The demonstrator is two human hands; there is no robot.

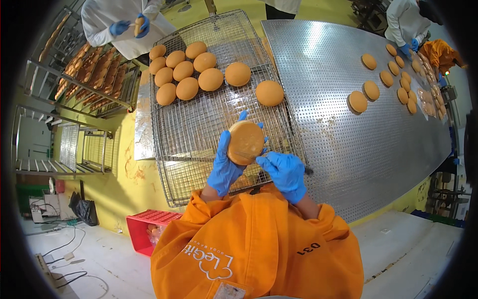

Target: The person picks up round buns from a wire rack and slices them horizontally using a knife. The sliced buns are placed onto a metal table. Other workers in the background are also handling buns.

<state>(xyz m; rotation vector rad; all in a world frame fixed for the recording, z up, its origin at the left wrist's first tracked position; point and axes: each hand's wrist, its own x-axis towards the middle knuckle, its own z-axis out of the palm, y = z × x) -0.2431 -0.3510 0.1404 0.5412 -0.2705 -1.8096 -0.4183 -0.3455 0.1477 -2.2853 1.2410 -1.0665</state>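
In a blue glove, my left hand (225, 167) holds a round golden-brown bun (246, 142) tilted up before my chest, its fingers wrapped round the edge. My right hand (285, 173), gloved too, is closed beside the bun's lower right. It grips a thin tool whose slim tip lies against the bun's face; a dark end shows past the hand, and its kind is unclear. Beneath both hands is a wire rack (191, 130). Several more buns (210, 79) sit in loose rows on its far part, with a single bun (270, 93) near the right edge.
Right of the rack stands a perforated metal table (318, 109) carrying flatter buns (357, 101). Co-workers in blue gloves (119, 28) are at the far left and far right. Loaded trolley shelves (94, 74) stand left; a red crate (141, 234) sits lower left.
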